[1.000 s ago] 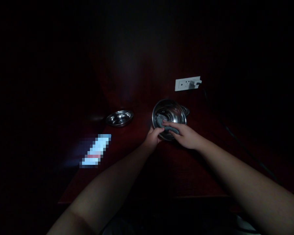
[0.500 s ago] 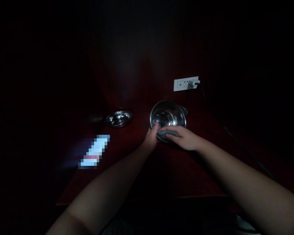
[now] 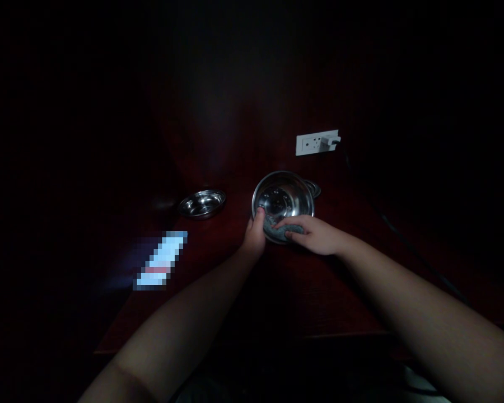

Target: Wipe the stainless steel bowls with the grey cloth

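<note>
A shiny steel bowl [image 3: 300, 196] is tilted toward me over the dark red table, its inside facing my head. My left hand [image 3: 255, 232] grips its left rim, thumb over the edge and the other fingers mostly hidden behind. With my right hand [image 3: 315, 234] I hold a grey-green cloth [image 3: 273, 230] against the lower inner wall of the bowl. Small bright spots show on the bowl's inside; I cannot tell whether they are drops or reflections.
A shallow steel dish [image 3: 202, 204] stands to the left. Behind the bowl, a round metal piece [image 3: 313, 188] shows partly. A blurred-out lit screen [image 3: 162, 261] lies at left. A white wall socket [image 3: 317, 143] holds a plug; a dark cable [image 3: 403, 238] runs along the right.
The bowl has shifted slightly left, along with my left hand. More of the cloth shows between my hands, and my right hand stays on it.
</note>
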`<state>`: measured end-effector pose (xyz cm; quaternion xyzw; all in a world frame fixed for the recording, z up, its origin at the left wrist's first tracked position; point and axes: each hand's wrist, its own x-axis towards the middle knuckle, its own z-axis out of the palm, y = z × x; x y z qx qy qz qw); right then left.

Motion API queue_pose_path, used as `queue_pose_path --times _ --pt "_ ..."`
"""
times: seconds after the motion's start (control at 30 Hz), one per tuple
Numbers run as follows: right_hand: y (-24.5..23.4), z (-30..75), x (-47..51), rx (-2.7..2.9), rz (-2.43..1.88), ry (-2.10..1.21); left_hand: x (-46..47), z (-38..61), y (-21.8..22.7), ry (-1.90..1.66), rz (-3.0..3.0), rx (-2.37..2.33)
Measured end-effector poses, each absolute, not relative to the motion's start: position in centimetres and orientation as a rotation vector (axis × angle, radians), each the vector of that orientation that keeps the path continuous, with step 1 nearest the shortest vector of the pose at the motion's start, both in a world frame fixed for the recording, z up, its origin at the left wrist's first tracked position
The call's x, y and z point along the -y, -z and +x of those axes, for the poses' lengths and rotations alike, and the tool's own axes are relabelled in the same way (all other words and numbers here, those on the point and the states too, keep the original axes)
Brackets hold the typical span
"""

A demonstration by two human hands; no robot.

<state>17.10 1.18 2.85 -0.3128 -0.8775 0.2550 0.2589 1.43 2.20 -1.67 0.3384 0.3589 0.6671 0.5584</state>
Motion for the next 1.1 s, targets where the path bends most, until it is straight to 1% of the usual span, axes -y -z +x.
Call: queue_pose_path --times 0.33,0.63,1.1 --pt "-2.81 17.31 -1.28 2.435 -0.975 -0.554 -2.10 1.56 1.15 -1.595 0.794 -0.865" --pt "-3.19 17.42 -1.29 2.458 -1.013 -0.650 -2.18 1.50 1.53 -1.563 0.836 -0.886" --pt "-2.92 17.42 -1.32 2.471 -0.983 -0.571 -2.24 1.46 1.54 -1.574 0.849 -0.884"
